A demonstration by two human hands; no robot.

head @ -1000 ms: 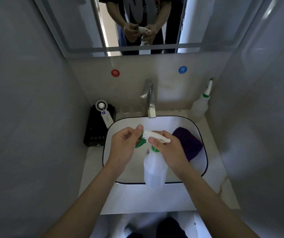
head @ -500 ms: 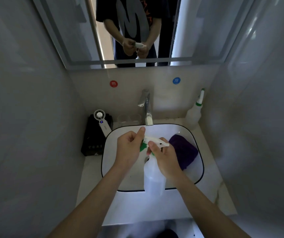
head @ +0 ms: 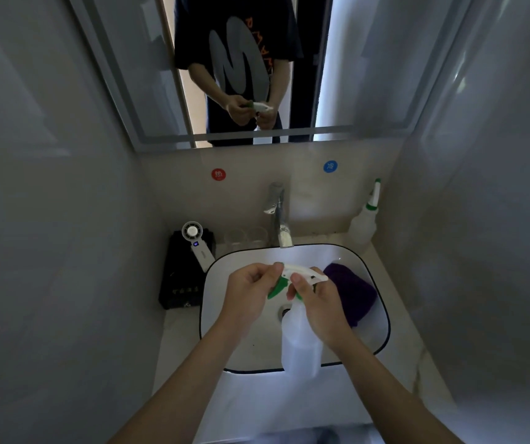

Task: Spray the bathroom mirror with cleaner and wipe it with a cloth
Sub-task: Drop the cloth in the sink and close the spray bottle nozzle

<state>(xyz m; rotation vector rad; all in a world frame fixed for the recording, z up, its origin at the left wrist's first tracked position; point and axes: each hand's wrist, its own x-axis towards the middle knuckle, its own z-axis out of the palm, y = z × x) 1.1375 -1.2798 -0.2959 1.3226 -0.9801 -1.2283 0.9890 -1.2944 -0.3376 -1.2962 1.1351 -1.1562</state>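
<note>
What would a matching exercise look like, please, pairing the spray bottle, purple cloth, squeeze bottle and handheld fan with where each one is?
Things:
1. spray bottle
2. purple cloth
3. squeeze bottle
4. handheld fan

Places:
A. resting on the black box
B. inside the sink
C. held by the left hand and right hand
D. back right corner of the counter

Pairs: 1-C, 2-B, 3-D, 4-A.

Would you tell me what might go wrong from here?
1. The left hand pinches the nozzle of the bottle while the right hand grips its neck; a trigger squeeze could wet the left hand.
2. The cloth lies in the sink, so it may be damp and streak the mirror.
</note>
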